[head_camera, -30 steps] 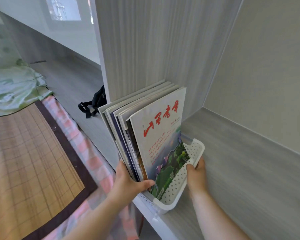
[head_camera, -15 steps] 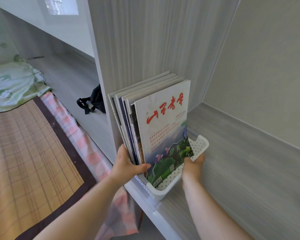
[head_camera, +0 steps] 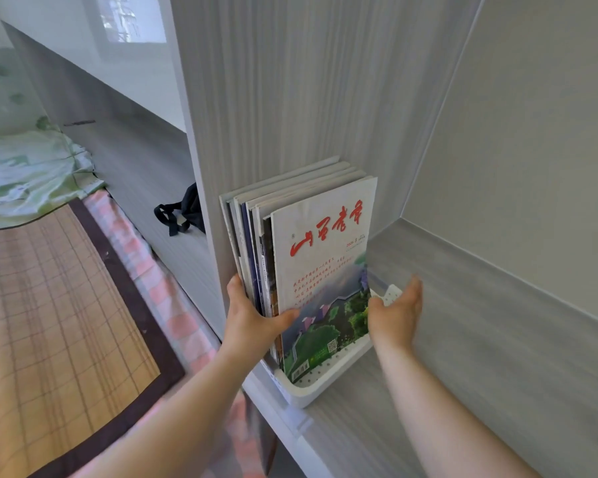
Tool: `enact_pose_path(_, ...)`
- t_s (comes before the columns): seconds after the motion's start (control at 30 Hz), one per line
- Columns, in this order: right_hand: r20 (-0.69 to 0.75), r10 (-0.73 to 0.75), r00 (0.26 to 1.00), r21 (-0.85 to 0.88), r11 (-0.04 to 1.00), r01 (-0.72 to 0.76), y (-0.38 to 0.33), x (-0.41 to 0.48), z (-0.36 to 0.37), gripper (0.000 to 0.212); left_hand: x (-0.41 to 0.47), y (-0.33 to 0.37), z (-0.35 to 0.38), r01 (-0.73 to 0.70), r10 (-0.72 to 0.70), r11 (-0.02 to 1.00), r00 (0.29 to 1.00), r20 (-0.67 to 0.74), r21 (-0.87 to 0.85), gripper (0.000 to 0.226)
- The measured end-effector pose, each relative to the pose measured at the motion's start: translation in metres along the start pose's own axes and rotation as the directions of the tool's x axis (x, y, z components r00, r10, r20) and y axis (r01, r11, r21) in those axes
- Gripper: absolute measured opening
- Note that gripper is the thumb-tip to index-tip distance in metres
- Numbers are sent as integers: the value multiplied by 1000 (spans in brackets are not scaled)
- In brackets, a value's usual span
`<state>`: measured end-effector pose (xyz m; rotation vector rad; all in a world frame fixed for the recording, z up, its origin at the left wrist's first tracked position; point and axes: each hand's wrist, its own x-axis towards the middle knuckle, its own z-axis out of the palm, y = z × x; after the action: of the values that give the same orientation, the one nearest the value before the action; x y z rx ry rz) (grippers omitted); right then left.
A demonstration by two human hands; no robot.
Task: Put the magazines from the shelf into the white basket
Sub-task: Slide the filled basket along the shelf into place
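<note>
The magazines [head_camera: 321, 257] stand upright as one stack inside the white basket [head_camera: 325, 377], which sits in the left front corner of the shelf [head_camera: 480, 357]. The basket's near end lies right at the shelf's front edge, and its left side runs along the upright side panel [head_camera: 273, 98]. The left grip [head_camera: 252, 322] holds the stack low down: the thumb lies across the lower left corner of the front cover, and the fingers wrap round the spines on the panel side. The right grip [head_camera: 396, 312] is open, palm turned towards the basket and fingers relaxed, just beside the far end of the basket's right wall; blur hides whether it touches the rim. The tops of the magazines rise well above the basket's low perforated walls. To the right of the basket, grey shelf board shows as far as the back wall [head_camera: 532, 150], and the compartment is tall above the stack. Left of the panel, below the shelf's level, lie a black bag [head_camera: 187, 212], a bamboo mat [head_camera: 49, 322] and a green cloth [head_camera: 25, 170].
</note>
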<state>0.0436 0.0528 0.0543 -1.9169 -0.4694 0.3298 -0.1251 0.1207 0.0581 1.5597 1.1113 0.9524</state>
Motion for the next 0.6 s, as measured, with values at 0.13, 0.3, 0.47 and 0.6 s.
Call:
enact_pose_path(0.13, 273, -19, 962, 152, 988, -24, -52, 46, 5, 65, 2, -2, -4, 27, -27, 999, 1000, 0, 31, 71)
enact_pose_path(0.3, 481, 16, 877, 3, 1000, -19, -84, 85, 28, 36, 7, -8, -4, 7, -7, 998, 1000, -9, 63, 66)
enact_pose_path(0.47, 487, 20, 873, 57, 997, -55, -84, 93, 33, 31, 8, -9, -4, -5, 5, 997, 1000, -4, 72, 61)
enact_pose_path(0.6, 434, -56, 899, 178, 984, -25, -84, 90, 33, 32, 2, -6, -3, -60, 61, 994, 998, -7, 94, 61)
